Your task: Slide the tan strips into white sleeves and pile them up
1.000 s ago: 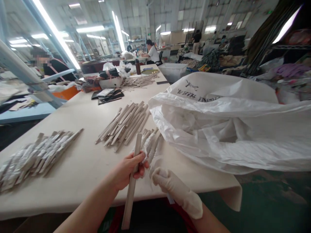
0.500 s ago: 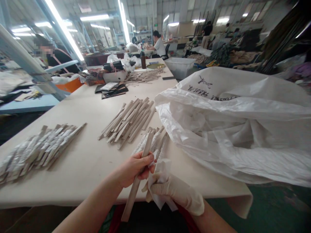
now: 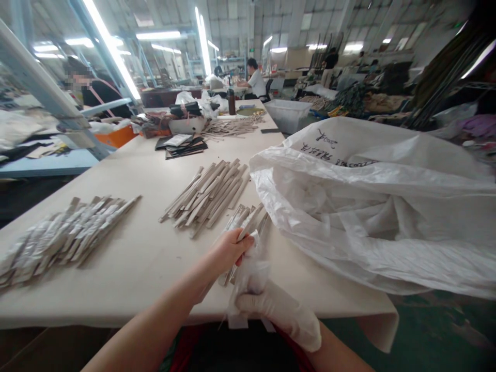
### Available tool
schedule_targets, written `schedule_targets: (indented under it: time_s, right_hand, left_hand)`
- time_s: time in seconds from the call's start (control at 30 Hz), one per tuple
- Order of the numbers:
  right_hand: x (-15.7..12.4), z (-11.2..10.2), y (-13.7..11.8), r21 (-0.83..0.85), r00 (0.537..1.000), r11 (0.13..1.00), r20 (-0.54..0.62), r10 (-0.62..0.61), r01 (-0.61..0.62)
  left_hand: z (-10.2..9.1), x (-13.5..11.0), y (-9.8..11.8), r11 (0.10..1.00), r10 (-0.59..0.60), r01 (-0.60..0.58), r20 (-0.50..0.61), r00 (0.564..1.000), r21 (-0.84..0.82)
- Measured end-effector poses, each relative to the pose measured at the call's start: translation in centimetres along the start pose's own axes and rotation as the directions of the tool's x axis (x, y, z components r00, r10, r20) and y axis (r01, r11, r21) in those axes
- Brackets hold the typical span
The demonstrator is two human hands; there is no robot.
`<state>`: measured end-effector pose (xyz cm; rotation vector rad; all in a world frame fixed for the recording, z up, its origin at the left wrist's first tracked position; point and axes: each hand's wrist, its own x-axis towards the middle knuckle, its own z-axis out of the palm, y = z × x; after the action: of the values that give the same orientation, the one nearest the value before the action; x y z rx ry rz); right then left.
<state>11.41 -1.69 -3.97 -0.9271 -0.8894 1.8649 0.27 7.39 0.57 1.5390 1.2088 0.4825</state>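
Note:
My bare left hand (image 3: pixel 228 249) is closed around a long tan strip (image 3: pixel 250 223), which lies almost flat on a small bundle of strips (image 3: pixel 259 217) near the table's front edge. My right hand (image 3: pixel 284 312), in a pale cloth glove, is closed on a crumpled clear plastic wrapper (image 3: pixel 251 274) just below the left hand. A loose pile of bare tan strips (image 3: pixel 211 194) lies beyond the hands. A row of wrapped strips (image 3: pixel 65 235) lies at the left.
A large white woven sack (image 3: pixel 372 206) covers the table's right side and hangs over its edge. Black folders (image 3: pixel 182 145), a box and more strips sit at the far end of the beige table (image 3: pixel 132 263). Two people sit farther back.
The left hand has swung the strip forward and down, from sticking out over the table's edge onto the bundle. The gloved right hand has kept hold of the wrapper just below the left hand.

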Motion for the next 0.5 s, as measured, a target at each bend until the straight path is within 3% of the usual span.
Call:
schedule_targets:
  time_s: [0.1,0.2,0.33,0.5]
  right_hand:
    - [0.5,-1.5,-0.2,0.085,0.987,0.996,-0.163,-0.004,0.018]
    - [1.0,-2.9,-0.4,0.187,0.943,0.973,-0.325,-0.071,0.137]
    - [1.7,-3.4,-0.3,0.265,0.935,0.944,-0.341,-0.097,0.195]
    - [2.1,-2.7,-0.1,0.251,0.908,0.94,-0.404,-0.115,0.231]
  left_hand:
    - [-0.5,-0.9,-0.3,1.0,-0.028,0.028,-0.061,0.998,0.0]
    - [-0.7,-3.7,-1.1,0.992,-0.085,0.089,0.049,0.995,-0.09]
    - [0.1,-7.9,-1.9,0.948,-0.224,0.28,0.314,0.923,-0.148]
    - [1.2,-9.2,-1.6,0.909,-0.302,0.382,0.367,0.879,-0.165]
